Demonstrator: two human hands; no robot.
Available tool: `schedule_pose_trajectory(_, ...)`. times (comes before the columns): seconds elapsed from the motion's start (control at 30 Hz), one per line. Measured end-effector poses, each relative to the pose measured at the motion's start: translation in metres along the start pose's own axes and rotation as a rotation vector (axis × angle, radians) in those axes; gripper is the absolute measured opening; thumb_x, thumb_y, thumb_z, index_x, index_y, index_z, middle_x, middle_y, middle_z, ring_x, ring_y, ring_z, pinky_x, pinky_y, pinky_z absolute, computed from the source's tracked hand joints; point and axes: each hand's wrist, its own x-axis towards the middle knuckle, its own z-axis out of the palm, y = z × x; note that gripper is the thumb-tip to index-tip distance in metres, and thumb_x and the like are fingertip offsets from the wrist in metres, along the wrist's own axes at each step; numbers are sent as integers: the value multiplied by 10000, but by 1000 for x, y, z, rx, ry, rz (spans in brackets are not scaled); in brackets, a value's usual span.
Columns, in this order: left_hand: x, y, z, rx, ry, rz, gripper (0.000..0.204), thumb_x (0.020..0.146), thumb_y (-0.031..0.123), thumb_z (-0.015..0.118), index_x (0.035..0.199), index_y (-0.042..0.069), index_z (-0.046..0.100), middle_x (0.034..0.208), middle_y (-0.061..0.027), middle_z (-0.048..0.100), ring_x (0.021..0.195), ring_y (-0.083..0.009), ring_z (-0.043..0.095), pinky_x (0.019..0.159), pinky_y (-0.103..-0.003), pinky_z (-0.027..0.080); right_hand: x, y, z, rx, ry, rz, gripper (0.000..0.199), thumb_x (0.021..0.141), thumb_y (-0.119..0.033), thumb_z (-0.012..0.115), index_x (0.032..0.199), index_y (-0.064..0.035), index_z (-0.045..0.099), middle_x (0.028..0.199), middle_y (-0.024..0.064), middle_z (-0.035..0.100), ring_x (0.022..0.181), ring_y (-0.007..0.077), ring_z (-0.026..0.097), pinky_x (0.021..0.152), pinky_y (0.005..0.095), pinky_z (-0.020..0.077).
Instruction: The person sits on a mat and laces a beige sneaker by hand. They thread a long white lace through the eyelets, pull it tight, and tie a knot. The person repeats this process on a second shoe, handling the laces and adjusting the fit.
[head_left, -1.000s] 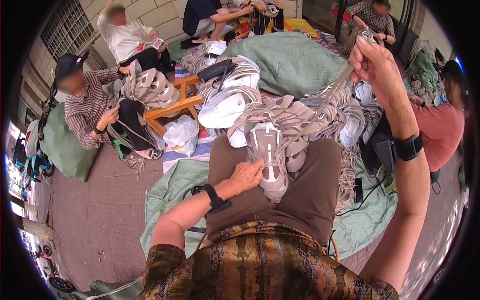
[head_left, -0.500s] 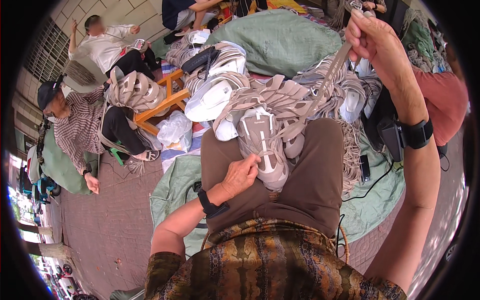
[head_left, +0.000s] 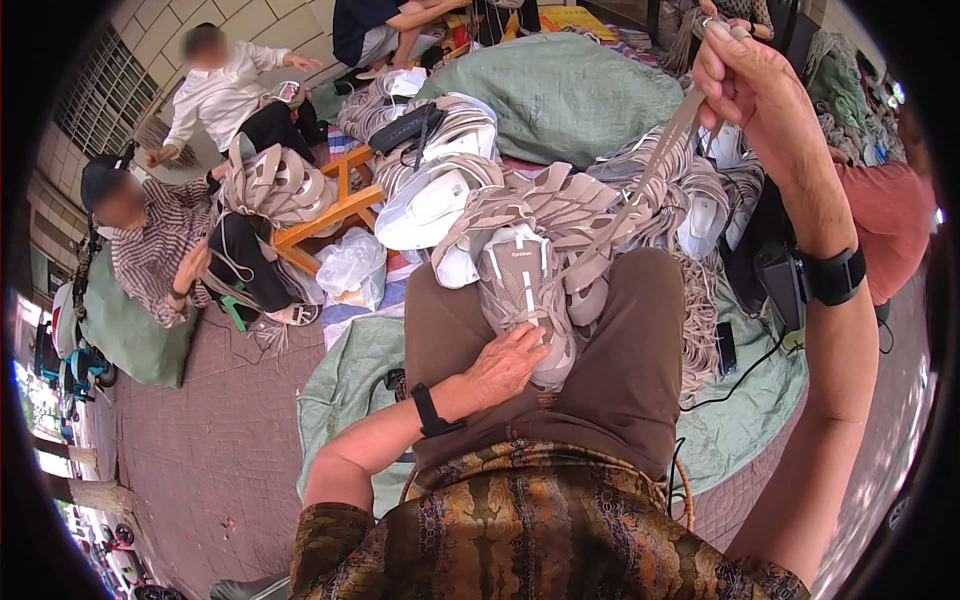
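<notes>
A taupe-and-white shoe upper lies between my thighs, its toe toward me. My left hand rests across its toe end with the fingers stretched out over the lacing, covering part of it. Raised high at the upper right, my right hand is closed in a pinch on a flat taupe shoelace. The lace slants taut down from those fingers toward the shoe uppers at my knees. Beside the first upper sits another upper, partly hidden by my thigh.
Bundles of shoe uppers and a green sack lie ahead. An orange wooden stool and a plastic bag stand left of my knees. A black cable crosses the green sheet at right. Other people sit nearby.
My left hand has moved right and slightly down over the toe, its fingers going from bunched to stretched out. My right hand stays raised with the lace. The people at left have shifted their arms.
</notes>
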Motion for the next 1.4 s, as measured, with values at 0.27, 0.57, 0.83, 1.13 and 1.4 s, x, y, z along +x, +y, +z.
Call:
schedule_pose_trajectory(0.27,-2,4,2,82,-68,-31,487,709,0,614,1187,20,522,1294,-193,444,1217,-366,407,979,-454,393,-1,0,5,10,-11,-5,357,985,-343,437,733,-92,464,655,-20,481,481,41,349,528,219,425)
schedule_pose_trajectory(0.57,0,2,5,78,-87,-21,489,698,-8,612,1178,24,524,1262,-195,457,1155,-371,440,944,-438,422,3,-8,2,3,7,-14,352,988,-341,435,742,-91,465,662,-19,468,483,40,349,536,216,431)
schedule_pose_trajectory(0.83,0,-5,8,4,-47,-32,507,689,0,617,1185,34,519,1263,-199,451,1129,-361,446,929,-432,428,13,-46,16,67,-51,-9,334,991,-267,433,730,-68,499,642,23,504,492,91,444,513,233,473)
schedule_pose_trajectory(1.13,4,3,0,186,-89,-44,475,729,98,636,1193,38,552,1297,-189,443,1104,-353,456,940,-470,381,22,-72,48,68,-65,11,344,997,-241,426,718,-56,504,625,30,514,474,94,461,524,242,492)
schedule_pose_trajectory(1.4,3,-3,5,121,-115,-43,489,723,84,623,1200,27,537,1322,-218,443,1099,-398,474,945,-468,412,35,-83,72,-39,-169,-170,319,991,-234,426,723,-75,490,658,14,506,482,71,438,550,252,517)
